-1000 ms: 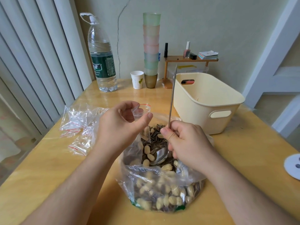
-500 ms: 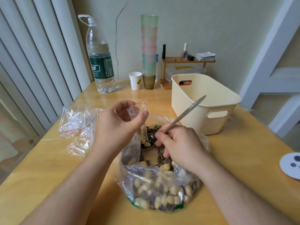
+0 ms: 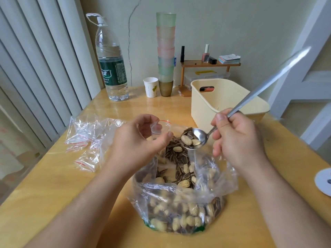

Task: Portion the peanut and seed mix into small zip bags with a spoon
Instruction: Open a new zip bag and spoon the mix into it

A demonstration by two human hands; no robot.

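A large clear plastic bag (image 3: 180,208) of peanuts and striped sunflower seeds lies open on the wooden table in front of me. My left hand (image 3: 136,145) pinches the mouth of a small zip bag (image 3: 160,127) with a red seal line, holding it open above the big bag. My right hand (image 3: 234,138) grips a metal spoon (image 3: 198,137) by the lower handle. The spoon's bowl carries a few peanuts and seeds and hovers just right of the small bag's mouth, its long handle pointing up to the right.
A heap of empty small zip bags (image 3: 89,138) lies to the left. A cream plastic basket (image 3: 223,102) stands at the back right. Behind are a large water bottle (image 3: 112,65), a paper cup (image 3: 150,86), stacked coloured cups (image 3: 166,51) and a small wooden shelf (image 3: 209,64).
The spoon went from standing upright in the mix to lifted out, loaded with peanuts and seeds, beside the small bag's mouth. My left hand kept the small bag in place.
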